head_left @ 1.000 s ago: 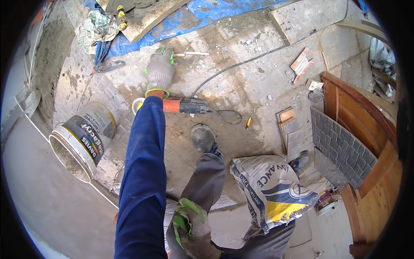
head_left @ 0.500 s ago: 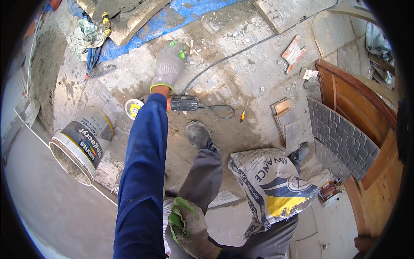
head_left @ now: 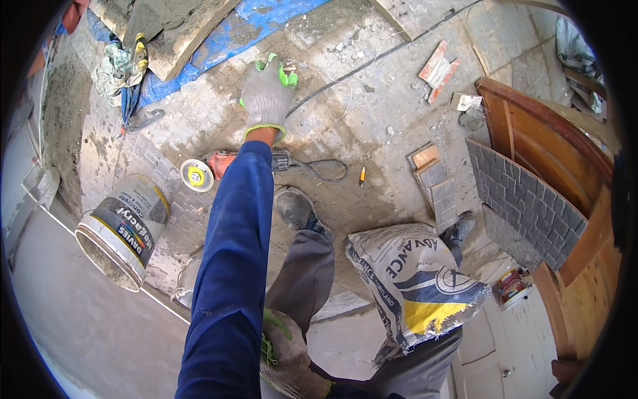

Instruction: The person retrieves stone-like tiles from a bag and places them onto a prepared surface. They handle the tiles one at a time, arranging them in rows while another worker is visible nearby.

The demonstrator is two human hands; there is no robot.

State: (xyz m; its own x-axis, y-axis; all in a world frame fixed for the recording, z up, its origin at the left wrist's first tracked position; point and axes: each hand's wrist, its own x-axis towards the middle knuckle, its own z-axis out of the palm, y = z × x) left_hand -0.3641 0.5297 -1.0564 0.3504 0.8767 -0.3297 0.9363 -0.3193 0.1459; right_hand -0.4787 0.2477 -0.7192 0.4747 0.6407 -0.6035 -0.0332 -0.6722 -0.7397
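My left hand point(head_left: 268, 93), in a grey glove with green fingertips, reaches out to the floor past the angle grinder. Its fingers are curled, with a small wooden stick point(head_left: 288, 68) between thumb and fingertips. Under my left forearm lies the red-and-black angle grinder point(head_left: 220, 161), its cutting disc point(head_left: 197, 175) showing to the left and its cable trailing right. My right hand point(head_left: 289, 356), gloved alike, rests low against my leg; my left sleeve covers most of its fingers.
A tipped-over bucket point(head_left: 126, 229) lies at left. A cement sack point(head_left: 415, 282) rests by my right leg. Also around are a carpenter's pencil point(head_left: 362, 175), tile pieces point(head_left: 435, 186), a string winder point(head_left: 438, 72), a stone-patterned panel point(head_left: 525, 206) and a blue tarp point(head_left: 246, 40).
My left hand has shifted slightly to the right, and a stick that lay beside it is now between its fingertips. My right hand is now more hidden behind my left sleeve.
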